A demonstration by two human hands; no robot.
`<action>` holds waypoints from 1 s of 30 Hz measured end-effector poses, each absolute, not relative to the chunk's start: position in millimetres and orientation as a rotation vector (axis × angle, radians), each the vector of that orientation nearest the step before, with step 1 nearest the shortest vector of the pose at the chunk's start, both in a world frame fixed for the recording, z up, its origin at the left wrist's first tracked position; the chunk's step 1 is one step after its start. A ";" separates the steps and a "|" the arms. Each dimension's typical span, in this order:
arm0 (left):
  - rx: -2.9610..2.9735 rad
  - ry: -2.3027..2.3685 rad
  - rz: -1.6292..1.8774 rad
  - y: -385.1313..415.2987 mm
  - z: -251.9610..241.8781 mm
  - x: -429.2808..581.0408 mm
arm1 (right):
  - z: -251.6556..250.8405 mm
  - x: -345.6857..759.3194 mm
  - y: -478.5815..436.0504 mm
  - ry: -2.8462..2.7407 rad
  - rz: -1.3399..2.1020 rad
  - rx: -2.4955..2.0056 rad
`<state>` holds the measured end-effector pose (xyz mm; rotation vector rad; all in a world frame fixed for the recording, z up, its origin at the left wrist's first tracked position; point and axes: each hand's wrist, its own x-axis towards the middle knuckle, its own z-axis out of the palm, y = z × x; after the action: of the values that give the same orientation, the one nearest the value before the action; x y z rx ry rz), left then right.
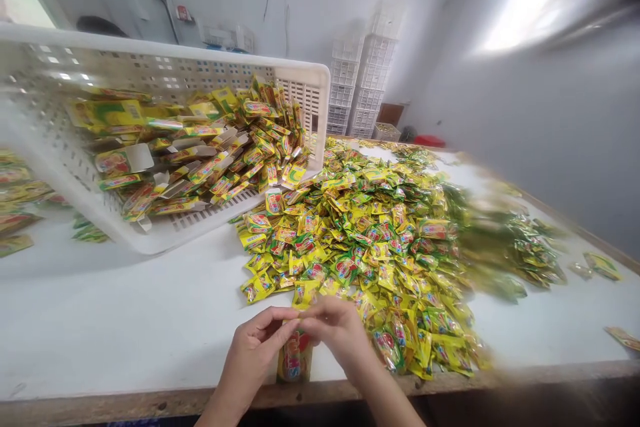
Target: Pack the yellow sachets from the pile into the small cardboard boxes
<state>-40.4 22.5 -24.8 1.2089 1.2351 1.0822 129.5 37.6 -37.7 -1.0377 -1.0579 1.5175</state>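
Near the front edge of the table, a small printed carton (295, 357) in yellow, green and red stands between my hands. My left hand (253, 347) pinches at its top edge with thumb and forefinger. From the other side my right hand (337, 330) has its thumb and fingertips closed at the same top edge. My fingers cover the carton's upper end, so I cannot see whether its flap is open. Just beyond my fingertips lies a yellow packet (305, 293), at the near edge of a large heap of shiny yellow and green packets (350, 233).
A white plastic basket (160, 53), tipped toward me on the left, holds many cartons (215, 153), some with open flaps. More packets (17, 193) lie left of it. Stacked white crates (370, 80) stand behind the white table (150, 320). Its wooden edge (125, 407) runs below my hands.
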 end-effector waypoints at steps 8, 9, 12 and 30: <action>1.588 1.205 1.048 15.4 -31.6 -53.9 | -24.5 136.2 17.4 -1.427 1.101 -1.048; 1.594 1.194 1.057 13.6 -29.5 -53.0 | -24.2 135.8 14.3 -1.465 1.058 -1.034; 1.580 1.160 1.082 5.2 -19.3 -48.0 | -30.8 135.5 3.4 -1.543 0.978 -0.984; 1.534 1.228 1.055 -2.9 -44.2 -51.5 | -15.5 140.8 16.1 -1.830 0.786 -0.914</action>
<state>-51.5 -2.9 -44.2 1.5342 1.2281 1.0552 140.8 16.1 -15.5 -0.9142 -1.8300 0.7859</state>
